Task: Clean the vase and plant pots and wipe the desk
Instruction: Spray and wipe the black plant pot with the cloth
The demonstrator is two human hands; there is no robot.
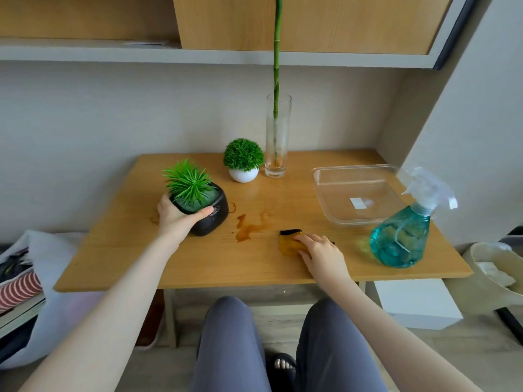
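Head view: a seated person grips the black pot (pixel 210 215) of a spiky green plant with the left hand (pixel 175 219), while the right hand (pixel 318 251) presses a yellow cloth (pixel 290 241) to the wooden desk (pixel 254 264). A brown spill (pixel 249 226) lies between pot and cloth. The glass vase (pixel 277 137) and white pot (pixel 243 174) stand at the far edge. Lifting the pot clear and sweeping the cloth leftward through the stain, probably with spray bottle (pixel 402 236) help, would serve best.

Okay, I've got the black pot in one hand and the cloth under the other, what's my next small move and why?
Probably slide the cloth left over the brown spill. The left hand already grips the black pot beside the spill, and the right hand rests on the cloth.
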